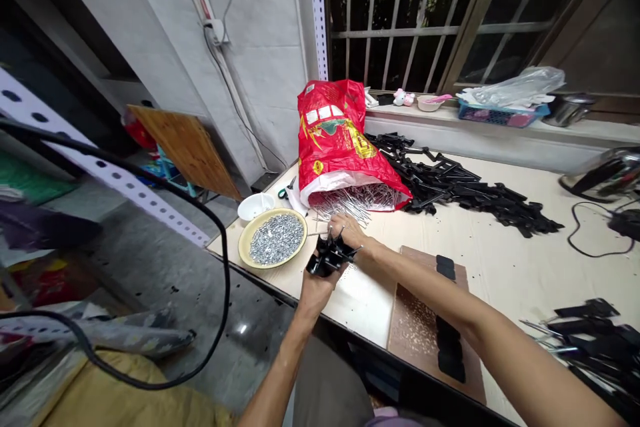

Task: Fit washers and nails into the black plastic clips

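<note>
My left hand (318, 288) is closed round a bunch of black plastic parts (330, 255), held over the table's front edge. Thin metal pins stick out of the bunch. Just beyond it, my right hand (349, 232) has its fingers curled by the pile of long metal pins (345, 203); its fingertips are partly hidden, and what they pinch does not show clearly. These pins spill from the mouth of a red plastic bag (333, 137) lying on the table. Left of my hands, a yellow bowl (245, 255) holds many small silvery metal pieces (277, 239).
Behind the yellow bowl are a white bowl (255, 207) and scissors (286, 192). Black plastic parts (460, 183) lie heaped at the back. A brown board (415, 320) carries black pads (450, 347). More black parts with pins (595, 333) lie at right. A black cable (227, 267) loops at left.
</note>
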Tool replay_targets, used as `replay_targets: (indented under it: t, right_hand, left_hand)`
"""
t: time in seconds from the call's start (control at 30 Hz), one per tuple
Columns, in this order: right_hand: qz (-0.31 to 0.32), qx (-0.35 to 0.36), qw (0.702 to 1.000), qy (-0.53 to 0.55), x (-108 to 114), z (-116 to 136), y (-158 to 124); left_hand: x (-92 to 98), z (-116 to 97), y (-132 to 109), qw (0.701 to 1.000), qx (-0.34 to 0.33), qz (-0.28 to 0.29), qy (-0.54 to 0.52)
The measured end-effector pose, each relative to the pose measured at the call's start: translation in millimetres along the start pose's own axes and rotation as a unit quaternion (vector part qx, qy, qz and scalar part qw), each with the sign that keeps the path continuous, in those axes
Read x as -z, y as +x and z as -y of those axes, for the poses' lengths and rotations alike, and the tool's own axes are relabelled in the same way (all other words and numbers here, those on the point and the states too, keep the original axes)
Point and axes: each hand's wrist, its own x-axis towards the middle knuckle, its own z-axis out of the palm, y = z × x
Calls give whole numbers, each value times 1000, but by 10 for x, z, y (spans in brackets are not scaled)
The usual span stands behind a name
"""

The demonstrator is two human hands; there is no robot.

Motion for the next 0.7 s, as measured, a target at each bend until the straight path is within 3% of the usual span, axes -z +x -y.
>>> replay_targets:
  t: [0.07, 0.17, 0.27, 0.37, 0.53, 0.6, 0.7]
  right_hand:
    - [-17, -19, 1000, -4, 131, -86, -61]
    - [-68, -12, 997, 18, 533, -242, -247]
    - [-141, 75, 986, 51, 983, -280, -481]
    - [-147, 128, 981, -14, 1276, -180, -662]
    - [-88, 173, 973, -129, 1455, 21, -769]
    - [-72, 195, 974, -92, 1492, 20, -748]
    - [-61, 182, 981, 35, 1462, -134, -629]
  left_hand:
    - [57, 2, 18, 1000, 26, -3, -3]
    - [109, 24, 43, 997, 71, -11, -11]
    - [74, 63, 75, 996, 88, -12, -7]
    - [-19, 76, 115, 996, 89, 4, 5]
    - [-129, 39, 185, 995, 45, 9, 84]
    - [-134, 31, 191, 995, 32, 6, 97]
    - [-119, 22, 164, 998, 58, 34, 20]
